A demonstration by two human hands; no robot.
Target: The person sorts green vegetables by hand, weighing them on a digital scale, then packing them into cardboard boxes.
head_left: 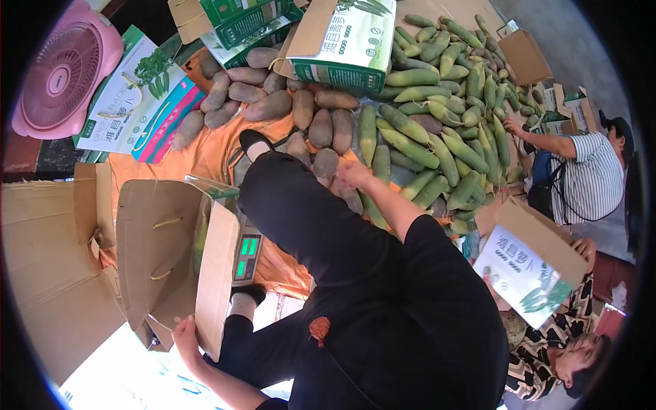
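My left hand has its fingers closed at the lower edge of an open carton, which has yellow cord handles. A pale green radish shows partly inside. The carton is by a scale with a lit green display. Among dark, brownish radishes, my right hand has its fingers curled together; what they hold, if anything, is hidden. The heap of green radishes lies just beyond that hand, on the right side of the view.
Printed cartons stand at the top, beside a flattened one and a pink fan. A person in a striped shirt reaches to the heap. Another person holds a white-and-green carton. Orange cloth covers the ground.
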